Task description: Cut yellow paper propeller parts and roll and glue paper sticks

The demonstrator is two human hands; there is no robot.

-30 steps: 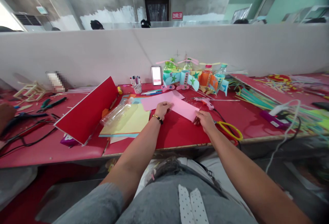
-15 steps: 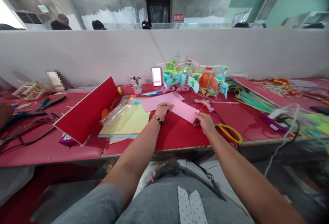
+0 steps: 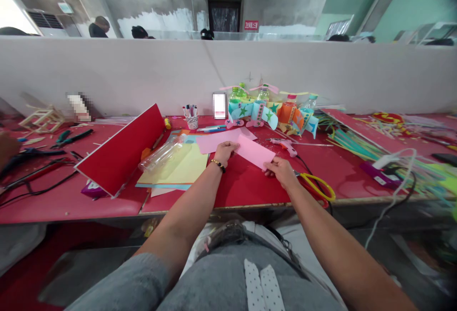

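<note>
A rectangular piece of pink paper (image 3: 254, 153) is held between my two hands, tilted above the red table. My left hand (image 3: 225, 152) pinches its left end, the fingers closed. At its lower right corner my right hand (image 3: 278, 170) grips the edge between thumb and fingers. Another pink sheet (image 3: 214, 141) lies flat just behind my left hand. Beside my right wrist rest scissors with yellow handles (image 3: 317, 185). Farther back is a pink glue gun (image 3: 284, 145) with its cord trailing to the right.
Yellow and blue paper sheets (image 3: 174, 168) lie left, with a clear plastic bottle (image 3: 162, 154) on them. A red board (image 3: 119, 154) leans beside them. Decorated bottle models (image 3: 267, 111), a pen cup (image 3: 192, 118) and a phone (image 3: 219, 106) stand along the white partition (image 3: 143, 73).
My right hand has shifted slightly left along the lower edge of the pink paper. My left hand keeps its pinch. The camera view has moved a little.
</note>
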